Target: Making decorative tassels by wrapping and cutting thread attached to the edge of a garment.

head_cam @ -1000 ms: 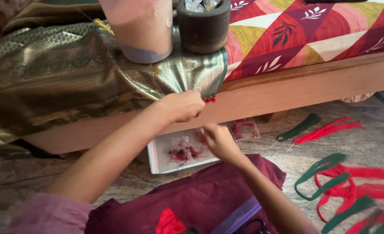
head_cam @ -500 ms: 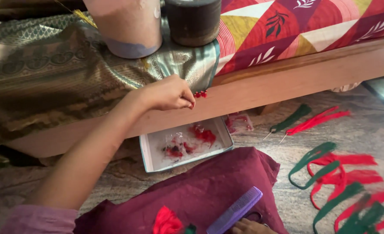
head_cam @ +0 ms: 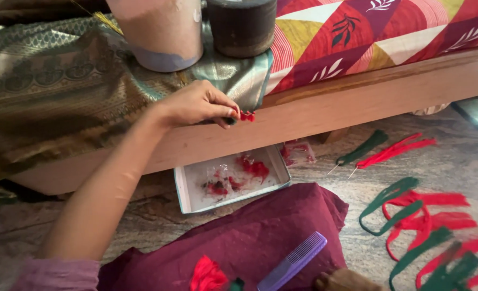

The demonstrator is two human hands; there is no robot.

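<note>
Our left hand (head_cam: 196, 105) is up at the corner of the green silk cloth (head_cam: 61, 91), fingers pinched nearly closed on that hem, with the little red beads (head_cam: 247, 116) sitting right at our fingertips. Just below the hand there's the white tray (head_cam: 188, 194) with red bits in it, tucked under the wooden ledge (head_cam: 357, 105). Our right hand (head_cam: 347, 281) only peeks in way down near the purple comb (head_cam: 295, 261), so we can't tell its grip.
</note>
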